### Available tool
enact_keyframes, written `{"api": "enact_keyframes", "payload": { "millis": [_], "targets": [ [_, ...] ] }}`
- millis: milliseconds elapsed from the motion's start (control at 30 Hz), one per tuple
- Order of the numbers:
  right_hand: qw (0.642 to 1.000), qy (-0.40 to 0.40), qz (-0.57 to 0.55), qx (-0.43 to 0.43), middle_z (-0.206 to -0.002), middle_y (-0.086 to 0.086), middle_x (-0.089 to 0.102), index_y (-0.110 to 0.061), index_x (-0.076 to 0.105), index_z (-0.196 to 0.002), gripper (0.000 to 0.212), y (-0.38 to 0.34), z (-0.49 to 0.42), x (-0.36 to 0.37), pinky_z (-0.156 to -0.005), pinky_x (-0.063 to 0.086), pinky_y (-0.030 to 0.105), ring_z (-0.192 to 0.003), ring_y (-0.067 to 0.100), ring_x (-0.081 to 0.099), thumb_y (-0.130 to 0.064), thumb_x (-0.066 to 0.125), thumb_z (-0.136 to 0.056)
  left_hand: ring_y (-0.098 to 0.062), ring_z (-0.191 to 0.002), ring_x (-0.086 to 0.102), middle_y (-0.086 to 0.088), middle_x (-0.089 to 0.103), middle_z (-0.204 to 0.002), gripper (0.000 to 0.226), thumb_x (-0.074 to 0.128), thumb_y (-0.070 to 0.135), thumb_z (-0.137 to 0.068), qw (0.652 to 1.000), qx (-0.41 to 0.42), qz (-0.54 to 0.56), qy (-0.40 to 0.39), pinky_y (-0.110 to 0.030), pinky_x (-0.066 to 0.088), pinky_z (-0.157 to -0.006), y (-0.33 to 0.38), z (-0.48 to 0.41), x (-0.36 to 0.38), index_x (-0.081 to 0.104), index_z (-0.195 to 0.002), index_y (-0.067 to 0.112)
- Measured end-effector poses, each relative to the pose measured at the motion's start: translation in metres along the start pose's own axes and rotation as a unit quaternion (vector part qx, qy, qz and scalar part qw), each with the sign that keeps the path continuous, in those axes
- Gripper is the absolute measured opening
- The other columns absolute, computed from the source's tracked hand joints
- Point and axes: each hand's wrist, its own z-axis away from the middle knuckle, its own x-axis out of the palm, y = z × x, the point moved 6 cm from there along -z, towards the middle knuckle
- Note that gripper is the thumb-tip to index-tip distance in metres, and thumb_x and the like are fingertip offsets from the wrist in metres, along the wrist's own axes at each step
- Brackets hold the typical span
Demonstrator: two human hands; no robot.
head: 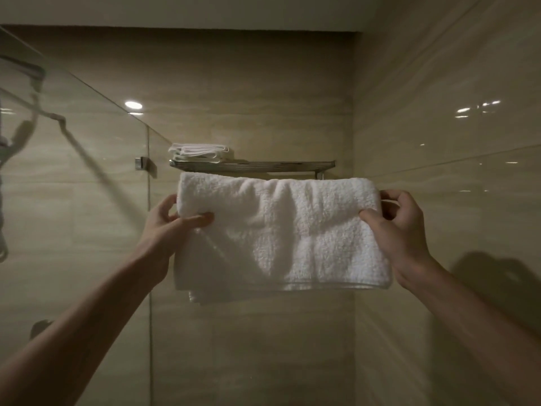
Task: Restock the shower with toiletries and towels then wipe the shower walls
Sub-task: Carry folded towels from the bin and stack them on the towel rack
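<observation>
Both arms are up, bare forearms reaching from the bottom corners toward the towel. It is white, thick, looped terry, a broad rectangle hanging flat in front of the back wall, with soft vertical creases near the top. Its rolled top fold sits just below the front edge of the rack. A second layer hangs behind and peeks out under the front hem at the lower left, so it is doubled over. What carries it is hidden by the fold.

The left hand pinches the towel's left edge, its thumb lying flat across the front and its fingers curled round behind. The right hand mirrors it at the right edge, thumb pressed into the pile and fingers hooked behind the cloth. The hands are level, one at each side, wrists slightly bent back.

The rack is a slim shelf of shiny metal, fixed across the back wall up to the right-hand corner. On its left end lies a small stack of thin white cloths, folded flat with their edges showing.

The walls are glossy beige tile with faint banding and catch bright light spots. On the left stands a clear glass panel, held to the back wall by a small metal clip.
</observation>
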Motion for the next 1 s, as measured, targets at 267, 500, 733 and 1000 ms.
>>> {"api": "enact_keyframes", "payload": {
  "millis": [267,500,733,1000],
  "targets": [
    [0.999,0.008,-0.017,-0.044,-0.100,-0.004,0.069,-0.030,0.055,-0.101,0.029,0.078,-0.109,0.033,-0.080,0.060,0.042,-0.091,0.017,0.069,-0.016,0.072,-0.083,-0.034,-0.101,0.071,-0.013,0.073,-0.112,0.059,0.085,0.008,-0.071,0.999,0.034,-0.027,0.019,-0.053,0.058,-0.088,-0.054,-0.105,0.052,0.064,-0.125,0.020],
    [0.995,0.010,-0.049,-0.082,-0.099,-0.004,0.067,-0.023,0.055,-0.106,0.030,0.127,-0.223,0.063,-0.069,0.055,0.028,-0.087,0.013,0.067,-0.014,0.072,-0.084,-0.035,-0.099,0.072,-0.015,0.073,-0.112,0.078,0.088,0.029,-0.049,0.994,0.090,-0.059,0.018,-0.049,0.061,-0.081,-0.068,-0.199,0.102,0.066,-0.123,0.019],
    [0.992,0.012,-0.039,-0.122,-0.100,-0.009,0.063,-0.024,0.052,-0.111,0.030,0.150,-0.315,0.097,-0.069,0.056,0.031,-0.085,0.009,0.065,-0.018,0.069,-0.086,-0.028,-0.097,0.074,-0.006,0.074,-0.110,0.063,0.089,0.019,-0.068,0.986,0.133,-0.093,0.046,-0.046,0.062,-0.079,-0.071,-0.277,0.133,0.064,-0.125,0.020],
    [0.989,0.006,-0.040,-0.145,-0.094,-0.014,0.059,-0.024,0.049,-0.111,0.029,0.161,-0.377,0.137,-0.057,0.044,0.022,-0.076,0.003,0.059,-0.020,0.067,-0.089,-0.011,-0.068,0.075,-0.006,0.074,-0.102,0.047,0.081,0.006,-0.079,0.977,0.163,-0.098,0.096,-0.027,0.058,-0.052,-0.054,-0.339,0.141,0.063,-0.120,0.017]
  ]
}}
